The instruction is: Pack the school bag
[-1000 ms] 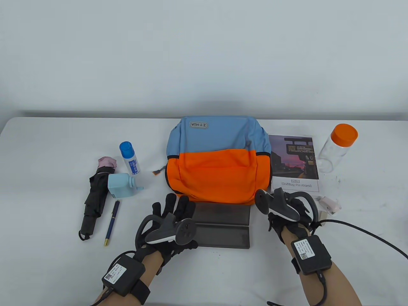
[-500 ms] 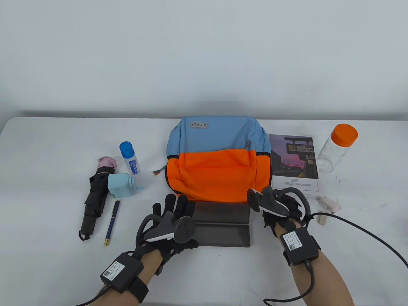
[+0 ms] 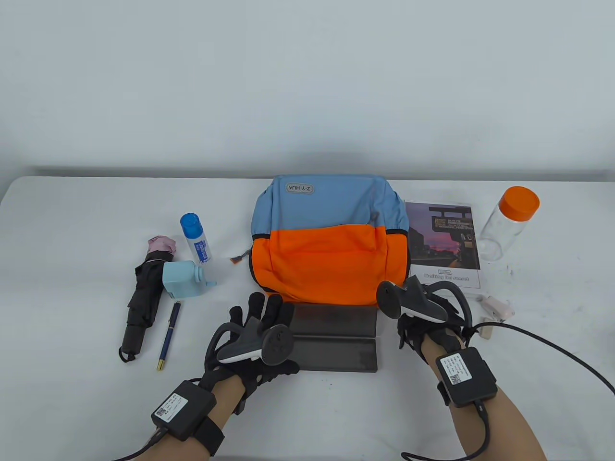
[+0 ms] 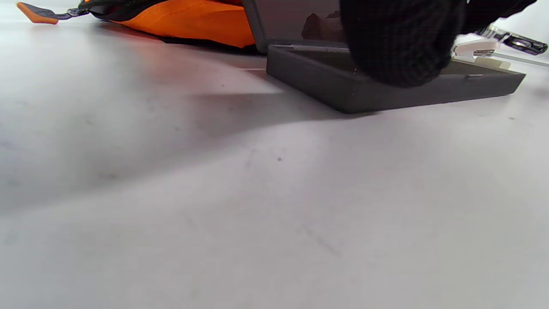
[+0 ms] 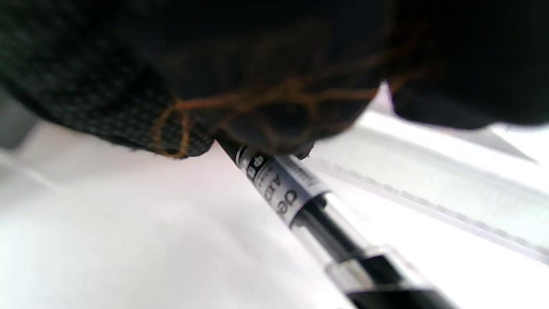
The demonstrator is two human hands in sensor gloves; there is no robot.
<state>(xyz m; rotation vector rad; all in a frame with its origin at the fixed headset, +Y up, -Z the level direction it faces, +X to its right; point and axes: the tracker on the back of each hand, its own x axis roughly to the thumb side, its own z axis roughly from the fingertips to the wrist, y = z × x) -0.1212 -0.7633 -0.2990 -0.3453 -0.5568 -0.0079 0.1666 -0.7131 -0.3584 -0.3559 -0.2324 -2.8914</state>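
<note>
Lower centre of the table view: an open dark grey pencil case (image 3: 334,341) lies flat on the white tabletop (image 3: 72,297), just below the blue-and-orange backpack (image 3: 329,242). The left hand (image 3: 254,341) lies flat with fingers spread at the case's left end. The left wrist view adds what the top view hides: a gloved fingertip (image 4: 399,43) rests on the tray's edge, with the case's lid standing against the bag behind it.

The right hand (image 3: 427,319) sits at the case's right end, its fingers hidden under the tracker from above. The right wrist view fills this in: gloved fingers (image 5: 274,120) pinch a clear-barrelled black pen (image 5: 309,206), with a transparent ruler (image 5: 429,189) lying just beside it on the tabletop.

At frame left lie a folded black umbrella (image 3: 141,297), a light-blue bottle (image 3: 185,281), a blue-capped tube (image 3: 194,237) and a navy pen (image 3: 169,336). At right sit a notebook (image 3: 444,245) and an orange-lidded clear jar (image 3: 509,221).
</note>
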